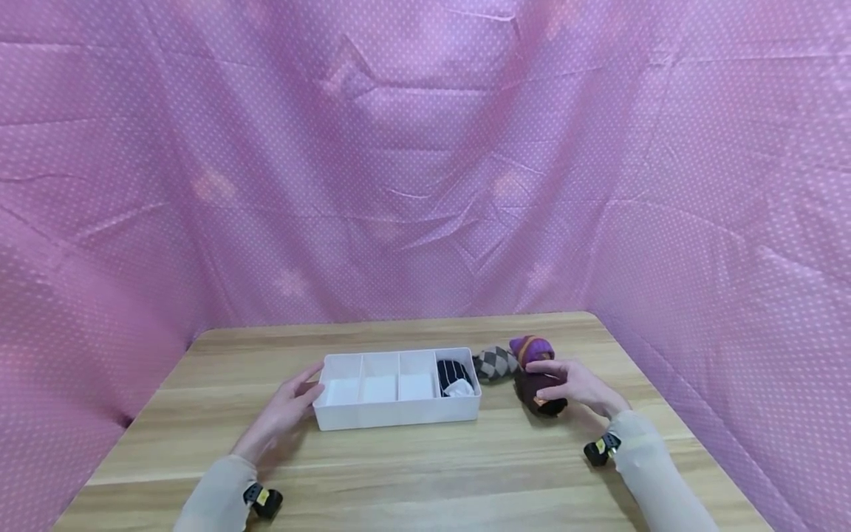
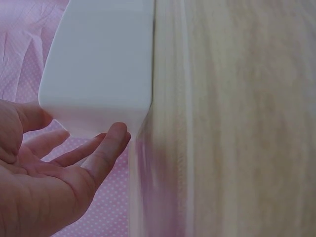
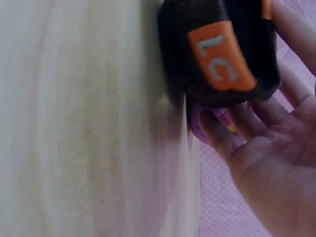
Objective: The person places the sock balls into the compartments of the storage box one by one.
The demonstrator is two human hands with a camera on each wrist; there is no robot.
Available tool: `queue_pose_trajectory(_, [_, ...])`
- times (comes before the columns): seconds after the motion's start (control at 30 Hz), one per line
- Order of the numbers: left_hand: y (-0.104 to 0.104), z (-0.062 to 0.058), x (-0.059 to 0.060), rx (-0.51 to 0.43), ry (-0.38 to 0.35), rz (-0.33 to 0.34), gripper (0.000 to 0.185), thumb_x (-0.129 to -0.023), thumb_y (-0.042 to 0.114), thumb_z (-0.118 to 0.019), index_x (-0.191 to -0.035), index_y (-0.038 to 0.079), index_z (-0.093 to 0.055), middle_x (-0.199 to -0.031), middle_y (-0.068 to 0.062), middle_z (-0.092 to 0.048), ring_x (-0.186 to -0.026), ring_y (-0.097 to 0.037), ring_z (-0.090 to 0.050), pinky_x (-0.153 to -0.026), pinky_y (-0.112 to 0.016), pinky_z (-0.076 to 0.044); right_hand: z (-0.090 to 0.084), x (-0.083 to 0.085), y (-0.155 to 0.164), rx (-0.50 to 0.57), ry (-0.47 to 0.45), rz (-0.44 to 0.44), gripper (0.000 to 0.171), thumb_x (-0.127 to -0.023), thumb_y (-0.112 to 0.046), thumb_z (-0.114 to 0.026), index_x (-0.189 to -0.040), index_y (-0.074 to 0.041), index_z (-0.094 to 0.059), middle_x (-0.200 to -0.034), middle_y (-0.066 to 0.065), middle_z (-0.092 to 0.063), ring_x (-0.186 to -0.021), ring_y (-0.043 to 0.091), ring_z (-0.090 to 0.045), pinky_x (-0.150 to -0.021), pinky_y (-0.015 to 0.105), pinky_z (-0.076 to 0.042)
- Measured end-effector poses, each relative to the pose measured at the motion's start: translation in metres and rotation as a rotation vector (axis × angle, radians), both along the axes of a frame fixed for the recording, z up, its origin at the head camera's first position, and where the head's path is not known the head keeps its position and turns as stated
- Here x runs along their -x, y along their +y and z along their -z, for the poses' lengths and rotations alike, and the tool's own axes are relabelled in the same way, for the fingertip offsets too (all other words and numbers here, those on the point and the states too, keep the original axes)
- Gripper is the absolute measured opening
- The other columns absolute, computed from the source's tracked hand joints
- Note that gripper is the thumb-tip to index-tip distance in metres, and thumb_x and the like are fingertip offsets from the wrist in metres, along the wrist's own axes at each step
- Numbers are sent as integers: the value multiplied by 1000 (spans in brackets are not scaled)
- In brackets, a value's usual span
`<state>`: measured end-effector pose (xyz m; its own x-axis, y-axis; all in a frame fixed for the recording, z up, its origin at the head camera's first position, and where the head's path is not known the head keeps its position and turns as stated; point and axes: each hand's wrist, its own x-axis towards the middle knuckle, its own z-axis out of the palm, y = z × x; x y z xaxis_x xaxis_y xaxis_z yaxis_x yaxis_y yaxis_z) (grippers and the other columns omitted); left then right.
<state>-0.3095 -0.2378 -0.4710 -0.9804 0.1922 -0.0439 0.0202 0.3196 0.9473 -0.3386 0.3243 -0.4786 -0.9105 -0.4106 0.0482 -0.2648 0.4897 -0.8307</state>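
Dark sock roll (image 1: 541,391) with orange label lies on the table (image 1: 425,473), just right of the white divider box (image 1: 399,414); right hand (image 1: 581,388) is cupped loosely around it, fingers curved against its far and right sides, full grip cannot be told; left hand (image 1: 286,410) spread, fingertips at the box's left end wall; box's long axis runs left to right; three left compartments bare, rightmost holds a striped sock (image 1: 454,377); right hand clearly nearer the roll.

Bright, even light, faint shadows; both wrist views blurred close-up.
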Motion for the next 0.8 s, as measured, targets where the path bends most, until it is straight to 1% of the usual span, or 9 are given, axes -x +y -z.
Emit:
queue_pose_trajectory(0.03, [0, 0, 0, -2, 1, 0, 58, -105, 20, -45, -157, 14, -21, -148, -33, -37, -129, -44, -49, -106, -46, -49, 0, 0, 0, -37, 20, 3, 63, -80, -25, -81, -136, -9, -57, -140, 21, -55, -126, 31, -49, -96, 19, -46])
queue_pose_trajectory(0.13, [0, 1, 1, -5, 5, 1, 58, -105, 19, -45, -157, 14, -21, -148, -33, -37, -130, -44, -49, -105, -45, -49, 0, -1, 0, -108, 64, -7, 65, -80, -28, -81, -136, -8, -57, -138, 22, -55, -125, 35, -50, -96, 21, -45])
queue_pose_trajectory(0.3, [0, 2, 2, -7, 10, -1, 57, -105, 17, -44, -157, 13, -21, -148, -33, -37, -130, -44, -48, -106, -45, -49, 1, 0, -3, -126, 51, -12, 66, -81, -30, -81, -138, -8, -55, -136, 23, -56, -121, 33, -53, -94, 24, -48])
queue_pose_trajectory(0.43, [1, 2, 1, -15, 14, -4, 57, -105, 16, -45, -157, 11, -22, -147, -34, -38, -129, -44, -49, -106, -46, -49, 2, 1, -3, -139, 20, 9, 67, -80, -33, -81, -138, -12, -56, -131, 20, -59, -116, 29, -54, -92, 27, -48])
queue_pose_trajectory(0.47, [1, 2, 1, -13, 14, -3, 57, -105, 17, -45, -157, 11, -22, -147, -35, -38, -129, -44, -49, -106, -46, -49, 2, 1, -3, -131, 5, 10, 67, -80, -32, -81, -138, -12, -56, -130, 20, -59, -115, 28, -55, -90, 28, -51])
queue_pose_trajectory(0.63, [1, 2, 0, 21, 21, -7, 58, -105, 19, -46, -157, 12, -22, -147, -34, -38, -129, -44, -49, -105, -46, -49, 3, 3, -4, -97, -37, -2, 62, -82, -30, -80, -135, -9, -58, -123, 19, -62, -107, 23, -57, -82, 23, -55])
queue_pose_trajectory(0.7, [1, 2, 0, 19, 23, -11, 58, -104, 19, -47, -156, 12, -23, -146, -34, -39, -129, -44, -49, -105, -45, -50, 4, 3, -4, -96, -34, -16, 60, -82, -30, -80, -134, -8, -59, -123, 18, -62, -106, 22, -58, -82, 21, -54])
queue_pose_trajectory(0.8, [2, 3, 0, -1, 24, -11, 57, -104, 17, -46, -156, 11, -23, -146, -35, -40, -128, -44, -50, -105, -45, -50, 4, 3, -5, -85, -41, -33, 60, -81, -29, -81, -134, -9, -59, -124, 19, -62, -105, 22, -58, -83, 22, -53])
